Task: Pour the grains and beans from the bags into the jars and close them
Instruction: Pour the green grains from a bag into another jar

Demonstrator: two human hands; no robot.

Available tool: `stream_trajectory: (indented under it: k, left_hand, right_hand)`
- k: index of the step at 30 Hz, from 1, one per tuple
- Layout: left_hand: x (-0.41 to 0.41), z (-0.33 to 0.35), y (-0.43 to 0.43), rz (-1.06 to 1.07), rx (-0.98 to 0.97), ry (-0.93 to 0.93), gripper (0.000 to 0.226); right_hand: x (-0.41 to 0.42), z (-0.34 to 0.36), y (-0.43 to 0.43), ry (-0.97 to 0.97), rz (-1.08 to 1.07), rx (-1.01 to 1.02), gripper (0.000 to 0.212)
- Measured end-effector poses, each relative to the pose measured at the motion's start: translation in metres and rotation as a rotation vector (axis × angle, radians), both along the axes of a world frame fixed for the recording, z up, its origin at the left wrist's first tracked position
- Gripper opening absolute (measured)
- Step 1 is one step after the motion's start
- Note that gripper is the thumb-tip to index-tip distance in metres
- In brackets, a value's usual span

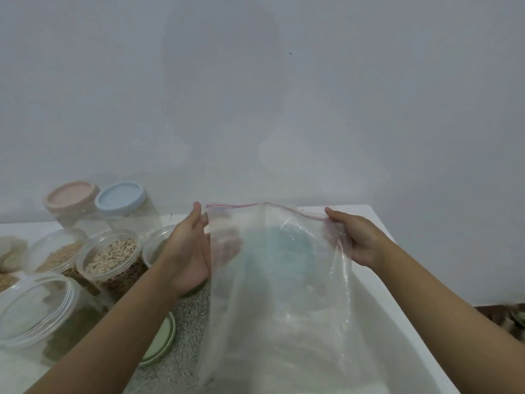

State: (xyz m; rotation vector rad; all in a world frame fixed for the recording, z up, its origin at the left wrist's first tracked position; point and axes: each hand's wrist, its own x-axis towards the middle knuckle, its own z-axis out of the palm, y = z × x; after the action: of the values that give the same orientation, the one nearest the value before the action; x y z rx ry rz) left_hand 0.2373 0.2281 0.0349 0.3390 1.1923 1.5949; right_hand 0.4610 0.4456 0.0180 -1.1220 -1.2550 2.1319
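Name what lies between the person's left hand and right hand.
In the head view, a clear zip bag spans the gap, held at either side near its red-lined top by the left hand and right hand.

bag (278,280) held between both hands, jars (110,260) to its left, on table (397,322)

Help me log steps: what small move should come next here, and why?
Probably lay the zip bag aside: it looks empty, held by left hand and right hand at its top corners, while a grain jar stands uncapped near a loose green lid.
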Motion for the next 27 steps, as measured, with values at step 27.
stream_trajectory:
  k: [27]
  left_hand:
    - [0.008,-0.055,0.002,-0.175,-0.325,0.496,0.047]
  right_hand:
    - [0.010,-0.070,0.006,-0.080,-0.060,0.154,0.045]
